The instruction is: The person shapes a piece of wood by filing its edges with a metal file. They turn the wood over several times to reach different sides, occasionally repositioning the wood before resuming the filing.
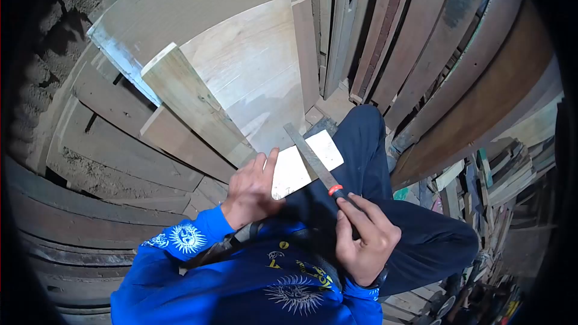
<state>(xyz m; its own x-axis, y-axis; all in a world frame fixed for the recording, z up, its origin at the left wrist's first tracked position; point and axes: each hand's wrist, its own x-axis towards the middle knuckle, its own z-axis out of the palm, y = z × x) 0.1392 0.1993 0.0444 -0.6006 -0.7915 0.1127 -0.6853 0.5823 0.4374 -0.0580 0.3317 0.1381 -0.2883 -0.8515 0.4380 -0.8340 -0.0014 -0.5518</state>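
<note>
Left hand (251, 189) grips the pale wood offcut (304, 168) on the knee; right hand (364, 238) clasps the file (313, 159) laid across it.

sleeve (180, 244): bright blue, white sun prints | trousers (367, 162): dark navy | file (310, 157): grey, orange collar | small board (301, 165): pale cream | planks (421, 36): brown

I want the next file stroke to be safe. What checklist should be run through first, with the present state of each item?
1. Right hand grips the file by its handle: ok.
2. Left hand steadies the wood piece: ok.
3. File lies across the piece: ok.
4. Left fingers away from the file: ok, narrowly.
5. Piece rests firmly on the knee: cannot tell.
</note>
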